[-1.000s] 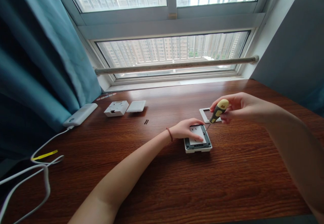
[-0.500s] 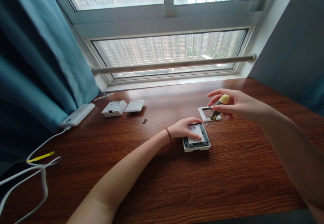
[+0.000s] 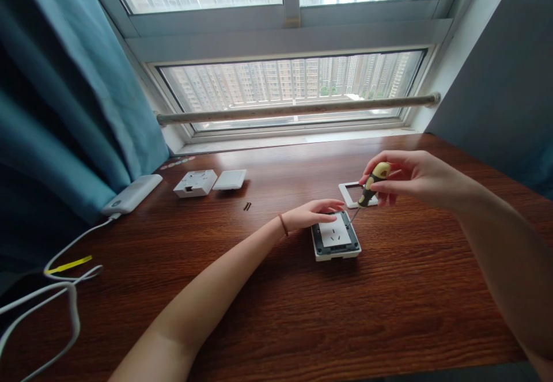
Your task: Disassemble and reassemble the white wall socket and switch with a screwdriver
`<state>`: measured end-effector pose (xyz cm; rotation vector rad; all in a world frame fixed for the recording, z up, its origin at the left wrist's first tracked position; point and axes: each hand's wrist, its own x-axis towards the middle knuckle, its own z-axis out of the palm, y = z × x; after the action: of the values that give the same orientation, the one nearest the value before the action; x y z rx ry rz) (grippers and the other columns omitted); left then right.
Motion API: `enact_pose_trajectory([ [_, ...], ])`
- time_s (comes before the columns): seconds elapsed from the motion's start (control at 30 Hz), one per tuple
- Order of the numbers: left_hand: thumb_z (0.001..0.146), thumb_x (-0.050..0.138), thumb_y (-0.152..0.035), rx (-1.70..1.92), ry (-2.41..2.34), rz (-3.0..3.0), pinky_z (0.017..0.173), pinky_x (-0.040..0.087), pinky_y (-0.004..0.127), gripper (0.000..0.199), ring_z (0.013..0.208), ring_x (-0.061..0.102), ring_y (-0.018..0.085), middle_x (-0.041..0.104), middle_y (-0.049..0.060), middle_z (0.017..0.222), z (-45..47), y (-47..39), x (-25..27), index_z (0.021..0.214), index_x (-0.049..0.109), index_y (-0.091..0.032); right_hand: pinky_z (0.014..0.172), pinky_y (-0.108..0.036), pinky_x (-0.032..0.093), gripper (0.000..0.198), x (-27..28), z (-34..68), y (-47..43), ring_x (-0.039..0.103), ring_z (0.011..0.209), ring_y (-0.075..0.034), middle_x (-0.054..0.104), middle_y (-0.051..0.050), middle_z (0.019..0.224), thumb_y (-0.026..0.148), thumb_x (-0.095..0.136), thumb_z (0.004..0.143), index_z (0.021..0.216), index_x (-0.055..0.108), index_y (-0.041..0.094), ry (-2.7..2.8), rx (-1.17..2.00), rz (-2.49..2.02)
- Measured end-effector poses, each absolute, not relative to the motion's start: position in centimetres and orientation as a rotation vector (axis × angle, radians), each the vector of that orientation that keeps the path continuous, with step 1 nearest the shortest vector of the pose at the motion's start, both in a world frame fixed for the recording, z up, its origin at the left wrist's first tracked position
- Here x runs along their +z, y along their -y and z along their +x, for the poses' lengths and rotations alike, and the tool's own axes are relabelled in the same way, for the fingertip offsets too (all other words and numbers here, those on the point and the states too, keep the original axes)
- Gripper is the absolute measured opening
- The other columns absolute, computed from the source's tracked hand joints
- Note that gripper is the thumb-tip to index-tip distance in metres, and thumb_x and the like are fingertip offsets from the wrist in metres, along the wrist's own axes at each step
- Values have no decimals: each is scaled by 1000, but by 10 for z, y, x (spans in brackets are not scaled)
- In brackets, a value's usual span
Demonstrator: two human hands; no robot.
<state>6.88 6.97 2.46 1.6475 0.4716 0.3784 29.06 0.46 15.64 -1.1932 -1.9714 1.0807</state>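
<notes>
A wall socket [image 3: 334,235] with a white face and a dark grey frame lies face up in a white box on the table. My left hand [image 3: 317,214] holds its far left side, thumb over the face and fingers along the far edge. In my right hand [image 3: 400,177] is a screwdriver [image 3: 372,185] with a yellow and dark handle, gripped between thumb and fingers. Its shaft slants down to the right side of the socket; I cannot make out the screw under the tip. Behind the screwdriver lies a white cover frame [image 3: 349,195], partly hidden.
A white box [image 3: 195,184] and a white switch plate [image 3: 230,180] lie at the back left, near two small screws [image 3: 247,206]. A white power strip [image 3: 133,193] with a cable [image 3: 82,235] rests by the blue curtain [image 3: 125,111]. A yellow strip [image 3: 71,265] lies nearby.
My left thumb has drawn back toward the socket's far edge, baring more of its face. My right fingers have shifted around the handle, which has turned; the tip stays at the socket's right side.
</notes>
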Motion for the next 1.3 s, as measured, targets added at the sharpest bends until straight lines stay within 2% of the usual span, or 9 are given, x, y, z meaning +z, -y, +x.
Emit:
enact_pose_trajectory([
  [0.2, 70, 65, -21, 402, -521, 1420, 94, 39, 36, 44, 113, 51, 23, 57, 9, 123, 68, -71, 22, 114, 58, -19, 49, -25, 47, 30, 146, 284, -3, 64, 56, -16, 64, -1, 62, 46, 68, 69, 74, 55, 19, 1959, 555, -1353],
  [0.43, 73, 65, -28, 372, -540, 1471, 91, 42, 33, 43, 109, 53, 21, 57, 8, 123, 66, -71, 24, 115, 57, -19, 42, -24, 38, 30, 150, 288, -4, 51, 44, -11, 57, 0, 58, 49, 63, 73, 75, 55, 20, 1637, 462, -1260],
  [0.57, 81, 55, -42, 461, -611, 1602, 92, 41, 34, 41, 103, 56, 19, 61, 11, 115, 69, -73, 25, 111, 58, -14, 39, -23, 28, 30, 158, 296, -9, 39, 44, -8, 47, 2, 58, 48, 53, 82, 69, 51, 21, 1303, 720, -1029],
  [0.7, 81, 51, -50, 604, -697, 1743, 90, 43, 38, 51, 100, 58, 21, 61, 14, 108, 64, -65, 26, 114, 52, -11, 37, -21, 23, 35, 138, 300, -16, 32, 41, -7, 39, 4, 51, 50, 52, 80, 63, 45, 20, 1162, 1084, -972],
  [0.83, 79, 57, -44, 712, -747, 1944, 102, 35, 41, 64, 119, 44, 23, 44, 16, 131, 44, -38, 21, 131, 33, -16, 38, -20, 29, 35, 81, 297, -15, 40, 41, -8, 41, 5, 49, 49, 53, 78, 64, 43, 19, 1031, 1426, -1123],
  [0.93, 66, 72, -40, 706, -738, 2077, 109, 25, 43, 90, 129, 33, 27, 29, 16, 141, 31, -16, 16, 137, 21, -19, 33, -18, 22, 32, 43, 289, -9, 35, 34, -5, 46, 5, 51, 46, 52, 78, 65, 43, 18, 970, 1552, -1226],
  [1.0, 61, 76, -38, 710, -744, 2115, 110, 25, 43, 97, 130, 31, 28, 28, 16, 141, 27, -7, 14, 137, 18, -19, 32, -17, 20, 29, 30, 284, -6, 33, 31, -4, 55, 1, 60, 43, 51, 79, 66, 44, 18, 969, 1579, -1235],
  [1.13, 70, 69, -35, 737, -760, 2104, 106, 31, 41, 77, 126, 36, 26, 37, 13, 135, 30, -2, 15, 134, 28, -20, 30, -18, 18, 27, 25, 277, 1, 34, 29, -3, 68, -7, 78, 42, 47, 81, 69, 46, 18, 969, 1583, -1279],
  [1.3, 70, 69, -35, 741, -767, 2126, 104, 33, 42, 69, 124, 37, 26, 39, 12, 134, 31, -4, 19, 130, 37, -21, 31, -18, 16, 29, 28, 276, 7, 35, 28, -4, 68, -7, 71, 42, 47, 81, 66, 49, 17, 978, 1507, -1313],
])
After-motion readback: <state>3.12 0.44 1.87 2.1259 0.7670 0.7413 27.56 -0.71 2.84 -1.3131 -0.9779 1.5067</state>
